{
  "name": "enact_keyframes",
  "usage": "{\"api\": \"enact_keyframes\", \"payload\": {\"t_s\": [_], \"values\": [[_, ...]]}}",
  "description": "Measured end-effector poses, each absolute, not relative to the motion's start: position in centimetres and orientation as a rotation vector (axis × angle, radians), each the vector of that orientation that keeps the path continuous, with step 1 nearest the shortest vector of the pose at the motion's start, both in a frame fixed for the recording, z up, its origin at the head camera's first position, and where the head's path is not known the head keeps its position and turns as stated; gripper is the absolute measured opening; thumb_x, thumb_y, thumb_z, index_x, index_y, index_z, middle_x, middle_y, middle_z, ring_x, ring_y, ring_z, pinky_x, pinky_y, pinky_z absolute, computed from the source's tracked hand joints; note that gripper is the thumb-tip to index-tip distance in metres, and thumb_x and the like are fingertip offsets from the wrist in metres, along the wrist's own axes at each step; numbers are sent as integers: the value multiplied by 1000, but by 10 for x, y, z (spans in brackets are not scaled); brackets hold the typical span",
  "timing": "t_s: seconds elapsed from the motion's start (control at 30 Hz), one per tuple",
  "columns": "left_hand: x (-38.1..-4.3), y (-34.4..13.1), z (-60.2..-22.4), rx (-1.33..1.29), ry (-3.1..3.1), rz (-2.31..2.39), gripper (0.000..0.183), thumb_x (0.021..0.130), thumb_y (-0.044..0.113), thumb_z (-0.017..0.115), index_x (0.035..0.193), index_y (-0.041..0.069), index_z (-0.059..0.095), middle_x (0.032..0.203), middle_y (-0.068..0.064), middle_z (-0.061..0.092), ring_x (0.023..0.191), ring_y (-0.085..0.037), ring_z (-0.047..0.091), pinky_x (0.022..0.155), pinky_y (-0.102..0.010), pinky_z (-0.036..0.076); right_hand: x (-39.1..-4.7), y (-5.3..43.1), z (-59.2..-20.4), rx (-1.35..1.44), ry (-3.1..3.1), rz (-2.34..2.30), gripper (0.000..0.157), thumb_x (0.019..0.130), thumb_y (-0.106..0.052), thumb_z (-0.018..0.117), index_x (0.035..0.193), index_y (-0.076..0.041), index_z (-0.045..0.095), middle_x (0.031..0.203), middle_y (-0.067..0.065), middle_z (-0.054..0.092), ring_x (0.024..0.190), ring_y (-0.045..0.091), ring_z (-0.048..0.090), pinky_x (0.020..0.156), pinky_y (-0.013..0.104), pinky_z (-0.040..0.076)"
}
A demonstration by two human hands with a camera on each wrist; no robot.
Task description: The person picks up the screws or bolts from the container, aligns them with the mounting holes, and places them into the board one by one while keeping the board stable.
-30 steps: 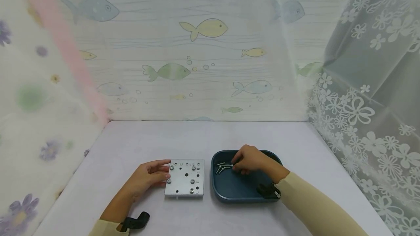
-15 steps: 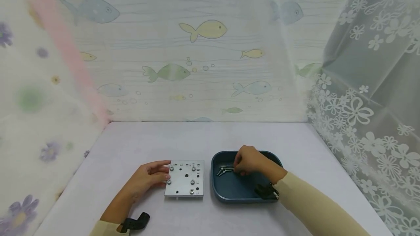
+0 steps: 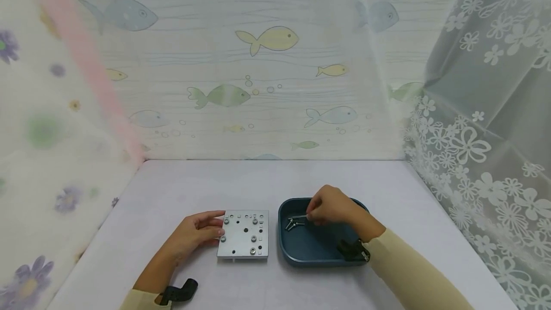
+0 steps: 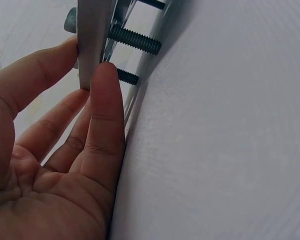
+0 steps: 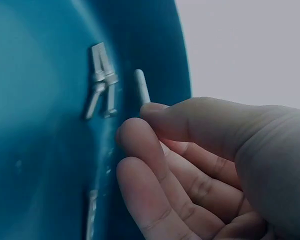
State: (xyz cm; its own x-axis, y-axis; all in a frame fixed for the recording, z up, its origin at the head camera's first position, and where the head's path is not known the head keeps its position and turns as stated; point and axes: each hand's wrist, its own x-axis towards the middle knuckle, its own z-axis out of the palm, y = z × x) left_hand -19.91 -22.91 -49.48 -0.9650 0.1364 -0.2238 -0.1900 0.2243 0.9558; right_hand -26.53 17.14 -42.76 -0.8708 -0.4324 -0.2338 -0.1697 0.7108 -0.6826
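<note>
My left hand grips the left edge of a square silver metal plate between thumb and fingers. Several socket-head bolts sit in holes in the plate. From the left wrist, a threaded shank sticks out beneath it, close over the table. Over the blue tray is my right hand, pinching one bolt between thumb and fingertips; its head end is hidden in the fingers. More bolts lie loose on the tray floor beside that hand.
The tray stands just right of the plate on a white-covered table. Behind hangs a fish-print curtain, with a lace curtain along the right side. A black wrist camera is strapped to the left wrist.
My right hand has lifted slightly within the tray, and a bolt now shows pointing out of its pinched fingertips. The left hand and the plate have stayed in place.
</note>
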Motion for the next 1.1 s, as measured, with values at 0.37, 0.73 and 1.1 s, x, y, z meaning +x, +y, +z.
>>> {"api": "enact_keyframes", "payload": {"t_s": [0.37,0.73,1.1], "values": [[-198,-230,-496,-25,2232,1814,69,84,24,87,146,11,59,129,-15,68,108,-23,71,86,-32,63,-256,174,-410,-523,2438,-1258,16,91,-20,80,99,-6,81,88,9,78,74,19,73,69,35,64],[-200,-230,-497,-20,2233,1814,68,84,24,87,145,12,60,128,-14,69,108,-23,71,88,-30,62,-241,170,-394,-510,2431,-1456,23,92,-23,79,107,-5,80,93,15,78,85,34,75,75,35,64],[-202,-233,-498,14,2240,1812,68,85,24,87,145,10,59,126,-15,70,107,-22,71,87,-29,62,-227,149,-390,-728,2399,-1384,13,93,-21,78,103,-13,82,94,1,77,85,19,72,77,33,62]]}}
